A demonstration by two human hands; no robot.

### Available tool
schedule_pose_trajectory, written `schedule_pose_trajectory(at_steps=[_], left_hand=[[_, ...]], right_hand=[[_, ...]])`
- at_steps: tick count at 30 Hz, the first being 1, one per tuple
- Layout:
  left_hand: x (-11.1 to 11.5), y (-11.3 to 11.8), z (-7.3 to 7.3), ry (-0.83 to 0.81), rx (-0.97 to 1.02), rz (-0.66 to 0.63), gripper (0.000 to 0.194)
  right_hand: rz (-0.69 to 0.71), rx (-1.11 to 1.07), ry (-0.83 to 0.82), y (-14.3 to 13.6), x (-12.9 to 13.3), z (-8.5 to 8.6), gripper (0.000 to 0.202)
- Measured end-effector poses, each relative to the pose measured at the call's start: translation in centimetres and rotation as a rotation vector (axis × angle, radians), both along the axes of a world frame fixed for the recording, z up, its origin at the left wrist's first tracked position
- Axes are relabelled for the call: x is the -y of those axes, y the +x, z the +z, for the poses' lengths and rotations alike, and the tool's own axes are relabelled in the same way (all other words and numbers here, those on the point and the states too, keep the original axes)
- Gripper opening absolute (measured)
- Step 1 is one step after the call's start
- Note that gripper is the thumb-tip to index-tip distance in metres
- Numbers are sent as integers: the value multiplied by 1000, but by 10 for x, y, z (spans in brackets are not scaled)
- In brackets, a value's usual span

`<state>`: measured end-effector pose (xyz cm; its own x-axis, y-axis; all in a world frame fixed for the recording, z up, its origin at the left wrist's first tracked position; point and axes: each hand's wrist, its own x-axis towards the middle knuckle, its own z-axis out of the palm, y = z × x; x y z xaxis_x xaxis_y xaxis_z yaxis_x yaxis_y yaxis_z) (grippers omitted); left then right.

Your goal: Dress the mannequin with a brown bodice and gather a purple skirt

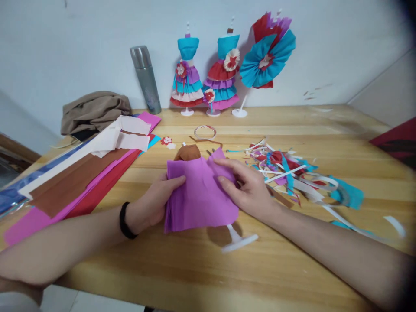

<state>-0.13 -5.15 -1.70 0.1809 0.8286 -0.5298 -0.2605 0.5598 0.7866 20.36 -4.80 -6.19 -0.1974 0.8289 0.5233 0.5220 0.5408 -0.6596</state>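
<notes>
Between both hands is a folded purple sheet (201,195), crepe paper or thin cloth, with several layers showing at its left edge. My left hand (159,195), a black band on the wrist, grips that left edge with the thumb on top. My right hand (243,182) pinches the upper right part between thumb and fingers. Behind the sheet lies a small dress form, mostly hidden; its brown-covered top (190,152) and white stand (238,242) stick out. Dark tips of a tool (211,151), perhaps scissors, show just beyond the sheet.
Coloured sheets (97,173) are stacked at left, beside a brown cloth (94,110) and a flask (146,80). Three decorated dress forms (187,86) stand along the wall. Scraps and strips (286,169) litter the right side. A tape ring (205,131) and flower cutouts (167,141) lie mid-table.
</notes>
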Motion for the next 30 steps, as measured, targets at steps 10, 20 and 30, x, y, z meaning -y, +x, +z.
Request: schedule_pose_trajectory(at_steps=[10, 20, 30], left_hand=[[3, 5, 12, -54, -41, 54, 25], [4, 1, 2, -3, 23, 68, 29], [14, -10, -1, 198, 111, -174, 53]], right_hand=[[3, -44, -60, 1, -3, -2, 30], [50, -90, -79, 0, -4, 6, 19], [152, -265, -198, 4, 5, 1, 31]])
